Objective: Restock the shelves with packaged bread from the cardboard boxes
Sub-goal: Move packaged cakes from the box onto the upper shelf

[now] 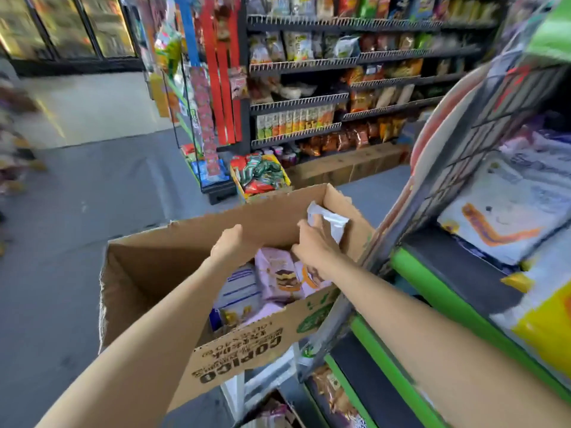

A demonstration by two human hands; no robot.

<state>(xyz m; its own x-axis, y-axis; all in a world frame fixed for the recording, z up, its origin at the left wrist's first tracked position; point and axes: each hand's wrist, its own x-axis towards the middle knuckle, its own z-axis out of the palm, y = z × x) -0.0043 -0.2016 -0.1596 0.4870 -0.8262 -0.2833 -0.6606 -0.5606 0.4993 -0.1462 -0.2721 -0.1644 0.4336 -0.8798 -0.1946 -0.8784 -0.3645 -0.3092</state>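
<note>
An open cardboard box (160, 273) stands in front of me, holding several bread packs, among them a lilac pack with a layered cake picture (276, 278) and white-and-blue packs (239, 288). My right hand (312, 245) grips a white pack (327, 220) lifted above the box's right side. My left hand (228, 242) reaches down into the box over the packs, its fingers hidden from view. To my right stands a green-edged shelf (438, 291) with white bread packs (506, 217) on it.
A black shelving unit (340, 100) full of snack bags lines the far side of the aisle. A small yellow carton of sweets (259, 177) sits on the grey floor beyond the box. Glass-door coolers (71, 29) stand at the back left.
</note>
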